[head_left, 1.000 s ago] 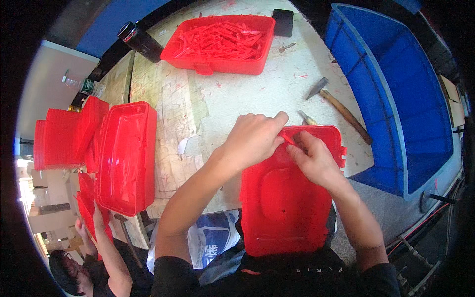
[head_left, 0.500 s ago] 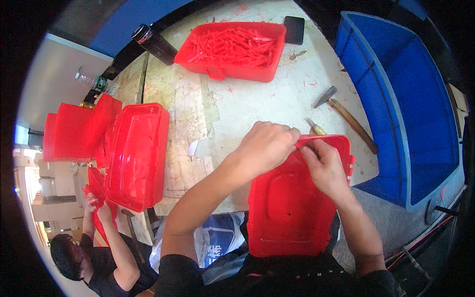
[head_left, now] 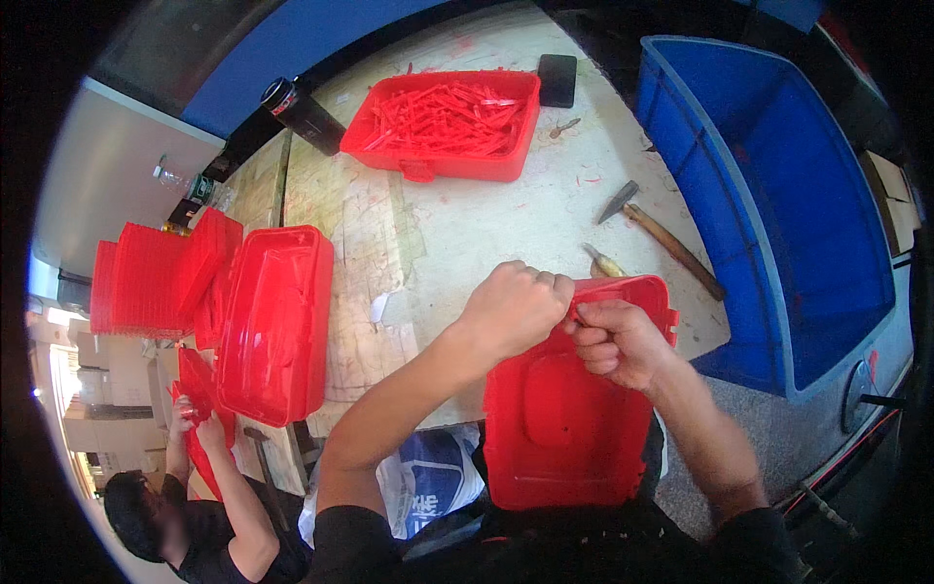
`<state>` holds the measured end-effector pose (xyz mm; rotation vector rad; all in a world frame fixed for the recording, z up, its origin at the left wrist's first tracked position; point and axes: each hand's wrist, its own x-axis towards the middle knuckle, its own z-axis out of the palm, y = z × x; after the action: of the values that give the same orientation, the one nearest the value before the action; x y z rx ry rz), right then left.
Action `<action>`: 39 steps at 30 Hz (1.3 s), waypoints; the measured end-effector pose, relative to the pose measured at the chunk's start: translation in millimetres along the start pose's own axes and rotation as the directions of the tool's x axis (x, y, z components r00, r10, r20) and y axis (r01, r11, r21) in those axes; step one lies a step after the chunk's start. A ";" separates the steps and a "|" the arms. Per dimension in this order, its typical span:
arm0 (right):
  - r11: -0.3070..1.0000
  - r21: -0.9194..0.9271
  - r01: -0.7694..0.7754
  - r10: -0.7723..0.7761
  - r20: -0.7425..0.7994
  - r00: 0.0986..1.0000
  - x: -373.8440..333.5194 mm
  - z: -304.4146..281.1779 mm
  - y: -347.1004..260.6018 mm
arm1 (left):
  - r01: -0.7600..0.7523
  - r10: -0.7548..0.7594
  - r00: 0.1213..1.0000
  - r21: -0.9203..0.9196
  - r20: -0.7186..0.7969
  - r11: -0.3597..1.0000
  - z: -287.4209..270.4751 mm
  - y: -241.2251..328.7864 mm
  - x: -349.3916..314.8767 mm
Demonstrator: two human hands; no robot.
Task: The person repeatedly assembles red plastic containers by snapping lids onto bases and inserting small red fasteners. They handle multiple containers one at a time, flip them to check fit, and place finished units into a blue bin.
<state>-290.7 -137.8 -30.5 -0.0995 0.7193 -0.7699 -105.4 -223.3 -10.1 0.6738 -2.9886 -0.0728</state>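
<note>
A red plastic box lid (head_left: 574, 419) leans between my body and the table's front edge, its inner side facing up. My left hand (head_left: 520, 307) is closed at the far left corner of its rim. Close beside it, my right hand (head_left: 623, 341) is curled in a pinch just over the rim. A bit of red plastic shows between the two hands, but the fingers hide most of it. Past the lid's far edge lies a small tool with a yellowish handle (head_left: 607, 263), and a hammer (head_left: 671, 248) rests to its right.
A red box of plastic scraps (head_left: 418, 165), a dark flat object (head_left: 557, 80) and a black bottle (head_left: 304, 117) stand farther back. Right is a big blue crate (head_left: 769, 234). Left are an open red box (head_left: 319, 331), stacked red parts (head_left: 146, 282) and a co-worker (head_left: 209, 506) handling red plastic.
My right hand has curled its fingers in and turned slightly at the rim. My left hand stays closed beside it. The whole view has shifted a little.
</note>
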 end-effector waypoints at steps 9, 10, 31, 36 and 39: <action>0.992 0.115 0.043 -0.048 0.045 0.998 11.1 0.8 17.6 | 0.069 -0.064 0.997 -0.133 0.044 0.989 -5.7 1.7 -8.0; 0.995 0.044 0.085 -0.085 0.017 0.996 11.2 4.0 18.1 | 0.085 -0.076 0.996 -0.176 0.056 0.981 -6.1 -0.3 -7.5; 0.983 0.117 0.141 -0.139 -0.020 0.990 12.0 21.6 20.5 | 0.310 0.005 0.907 -0.673 0.422 0.672 -3.5 -27.1 6.5; 0.978 0.180 0.103 -0.105 -0.002 0.995 12.8 22.0 20.5 | 0.260 0.037 0.922 -0.687 0.386 0.679 -18.1 -19.8 5.3; 0.982 0.001 0.190 -0.189 -0.085 0.978 6.7 31.7 25.9 | 0.346 0.010 0.888 -0.683 0.459 0.644 -31.5 -12.3 5.8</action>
<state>-252.0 -128.9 -18.8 -0.1293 0.7941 -0.9640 -102.7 -237.8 20.8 0.8845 -2.7848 -1.5756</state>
